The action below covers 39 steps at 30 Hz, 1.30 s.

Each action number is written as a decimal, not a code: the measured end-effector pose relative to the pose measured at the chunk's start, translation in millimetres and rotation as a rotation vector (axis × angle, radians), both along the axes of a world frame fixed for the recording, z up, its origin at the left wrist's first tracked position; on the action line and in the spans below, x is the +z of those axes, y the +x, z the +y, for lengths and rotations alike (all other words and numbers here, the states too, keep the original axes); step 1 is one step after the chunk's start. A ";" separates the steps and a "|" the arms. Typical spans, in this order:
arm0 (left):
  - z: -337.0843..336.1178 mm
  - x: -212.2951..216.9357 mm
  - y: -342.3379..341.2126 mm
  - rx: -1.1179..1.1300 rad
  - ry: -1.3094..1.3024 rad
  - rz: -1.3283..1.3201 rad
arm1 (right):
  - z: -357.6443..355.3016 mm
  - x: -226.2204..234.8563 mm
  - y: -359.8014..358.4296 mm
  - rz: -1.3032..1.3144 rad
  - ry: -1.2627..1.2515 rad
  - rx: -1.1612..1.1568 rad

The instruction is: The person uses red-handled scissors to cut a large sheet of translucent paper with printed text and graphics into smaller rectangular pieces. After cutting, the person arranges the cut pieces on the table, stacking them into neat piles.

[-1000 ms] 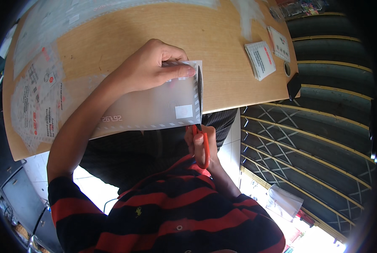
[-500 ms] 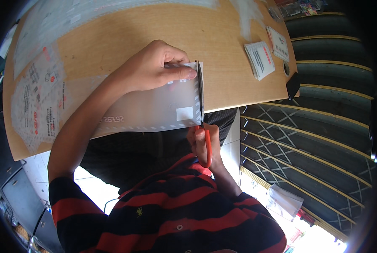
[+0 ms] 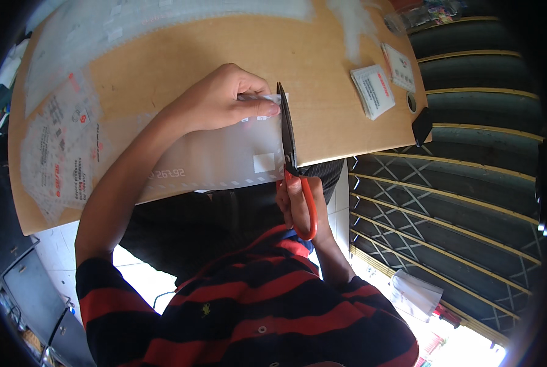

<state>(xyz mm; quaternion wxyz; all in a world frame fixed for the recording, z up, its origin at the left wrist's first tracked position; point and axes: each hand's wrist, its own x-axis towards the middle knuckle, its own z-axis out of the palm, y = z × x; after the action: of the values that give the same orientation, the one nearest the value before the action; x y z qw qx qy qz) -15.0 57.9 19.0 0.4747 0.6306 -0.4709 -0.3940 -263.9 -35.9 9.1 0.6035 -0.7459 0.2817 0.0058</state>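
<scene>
My left hand (image 3: 240,101) pinches the far right part of a translucent plastic sheet (image 3: 218,153) between thumb and fingers. White print, a pale square and a striped border mark this sheet. It reaches over the table's near edge. In my right hand (image 3: 298,202), below that edge, are scissors (image 3: 290,134) with red-orange handles and dark blades. The blades point away from me along the sheet's right end, their tips close to my left thumb. Whether the blades are fully together is hard to see.
The wooden table (image 3: 163,67) carries printed plastic pieces (image 3: 65,147) at the left and clear sheets (image 3: 182,15) along the far side. A stack of small printed bags (image 3: 372,92) lies at the right, beside another pile (image 3: 399,67). A folding metal gate (image 3: 457,183) stands right of the table.
The scissors have turned, with the tips going left and the handles shifting slightly right. More of the blades' flat side now shows. My left hand keeps its pinch on the sheet.
</scene>
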 end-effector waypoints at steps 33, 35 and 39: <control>7.7 -20.0 42.5 0.361 -0.098 -0.121 | -52.6 18.1 70.2 -0.281 -0.883 -0.200; 7.3 -11.4 39.4 0.344 -0.060 -0.108 | -93.7 22.7 90.5 -0.404 -0.935 -0.322; 8.8 -7.3 35.6 0.328 -0.059 -0.122 | -190.4 42.9 146.9 -0.389 -1.174 -0.386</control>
<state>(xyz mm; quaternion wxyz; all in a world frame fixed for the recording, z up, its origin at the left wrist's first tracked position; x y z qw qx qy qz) 20.7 66.8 11.7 0.5215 0.7074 -0.4011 -0.2583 -117.0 -226.3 52.0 0.1255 -0.8751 0.2527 -0.3932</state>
